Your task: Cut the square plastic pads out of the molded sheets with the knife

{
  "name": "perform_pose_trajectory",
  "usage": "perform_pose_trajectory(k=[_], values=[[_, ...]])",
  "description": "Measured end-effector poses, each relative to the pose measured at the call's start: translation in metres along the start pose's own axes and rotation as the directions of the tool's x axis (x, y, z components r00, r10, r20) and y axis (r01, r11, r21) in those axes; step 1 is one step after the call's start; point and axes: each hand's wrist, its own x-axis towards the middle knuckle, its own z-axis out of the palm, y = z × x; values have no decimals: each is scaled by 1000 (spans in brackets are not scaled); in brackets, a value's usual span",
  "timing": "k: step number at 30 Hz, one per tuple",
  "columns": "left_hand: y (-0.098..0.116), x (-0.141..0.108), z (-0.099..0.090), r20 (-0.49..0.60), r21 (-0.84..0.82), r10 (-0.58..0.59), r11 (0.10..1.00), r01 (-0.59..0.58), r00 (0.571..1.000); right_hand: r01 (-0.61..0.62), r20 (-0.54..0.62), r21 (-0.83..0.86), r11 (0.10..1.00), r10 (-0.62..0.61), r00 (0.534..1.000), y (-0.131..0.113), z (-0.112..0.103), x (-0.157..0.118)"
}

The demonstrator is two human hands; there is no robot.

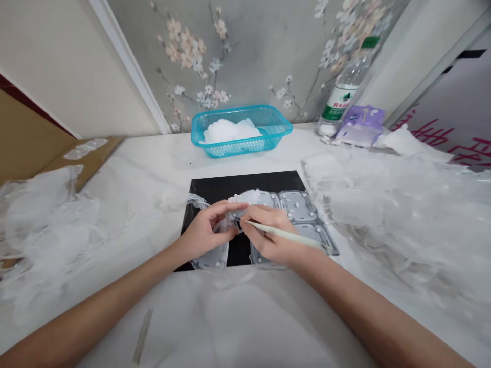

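Pale green, a slim tool [287,235] slants in the right hand [268,243].

Pieces [297,206] lie on the board [230,185], a basket [241,148] behind it, a bottle [344,94] farther right.

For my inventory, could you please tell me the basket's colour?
The basket is translucent turquoise, in the head view.

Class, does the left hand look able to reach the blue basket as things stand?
Probably yes: between the left hand and the blue basket nothing tall stands, only the black board and tabletop, though that hand holds clear plastic.
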Motion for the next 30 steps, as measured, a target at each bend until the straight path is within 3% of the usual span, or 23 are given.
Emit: perform_pose_trajectory(k=[4, 9, 16, 21, 30], values=[[4, 0, 0, 18, 34, 25, 999, -26, 1000, -4, 134, -76, 997, 14, 991, -1, -1, 2], [8, 0, -1, 33, 24, -19, 1000, 18, 999, -3, 202, -214, 977, 48, 978, 5, 0, 1], [2, -3, -4, 33, -64, -94, 993, 96, 995, -70, -49, 122, 990, 76, 996, -1, -5, 2], [2, 0, -7, 88, -120, -123, 984, 133, 988, 35, -22, 107, 994, -33, 999, -3, -8, 2], [2, 1, -9, 116, -104, -104, 988, 116, 988, 79, -2, 106, 991, -79, 997, -2, -11, 5]])
